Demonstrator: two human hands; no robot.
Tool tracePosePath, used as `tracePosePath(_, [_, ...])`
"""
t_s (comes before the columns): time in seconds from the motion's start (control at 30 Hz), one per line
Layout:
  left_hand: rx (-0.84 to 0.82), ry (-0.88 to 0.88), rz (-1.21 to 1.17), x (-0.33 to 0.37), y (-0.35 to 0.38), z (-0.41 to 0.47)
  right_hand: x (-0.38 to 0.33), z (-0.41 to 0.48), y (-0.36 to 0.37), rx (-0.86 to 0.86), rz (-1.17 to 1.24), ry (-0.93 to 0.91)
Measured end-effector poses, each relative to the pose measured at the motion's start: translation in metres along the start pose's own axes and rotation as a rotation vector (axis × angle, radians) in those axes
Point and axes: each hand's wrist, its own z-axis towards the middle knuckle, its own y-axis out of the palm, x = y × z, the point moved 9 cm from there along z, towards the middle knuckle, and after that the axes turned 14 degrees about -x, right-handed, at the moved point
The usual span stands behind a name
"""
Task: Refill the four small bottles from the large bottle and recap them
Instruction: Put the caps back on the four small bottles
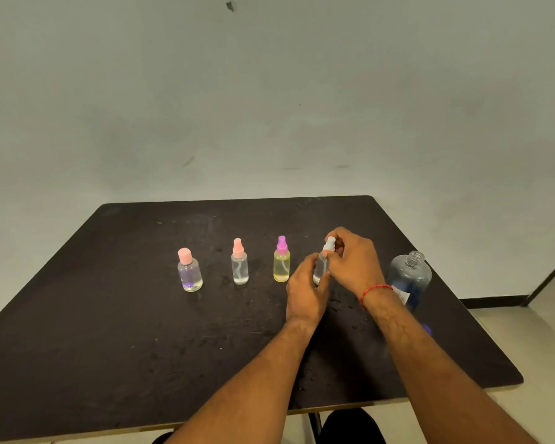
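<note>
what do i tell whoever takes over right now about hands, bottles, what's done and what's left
Hands: the left hand holds the clear small bottle by its body; the right hand pinches its white spray cap.
Row on the table: the pink-capped bottle, pink-spray bottle and yellow bottle stand capped with liquid inside.
The large bottle stands uncapped by the right wrist.
Done, by the look: those three. Left: finish capping the clear one; its fill level is hidden.
</note>
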Motion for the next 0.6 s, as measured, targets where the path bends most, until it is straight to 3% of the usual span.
tracePosePath(0.13, [-0.010, -0.017, 0.023, -0.003, 0.001, 0.001, 0.001, 0.002, -0.001, 0.019, -0.026, 0.016])
tracePosePath(0.37, [0.010, -0.003, -0.023, 0.000, -0.002, 0.000, 0.009, 0.000, 0.011, -0.042, 0.142, -0.045])
tracePosePath(0.6, [0.012, -0.014, 0.009, -0.002, -0.002, 0.000, 0.011, 0.001, 0.007, 0.036, 0.184, -0.037])
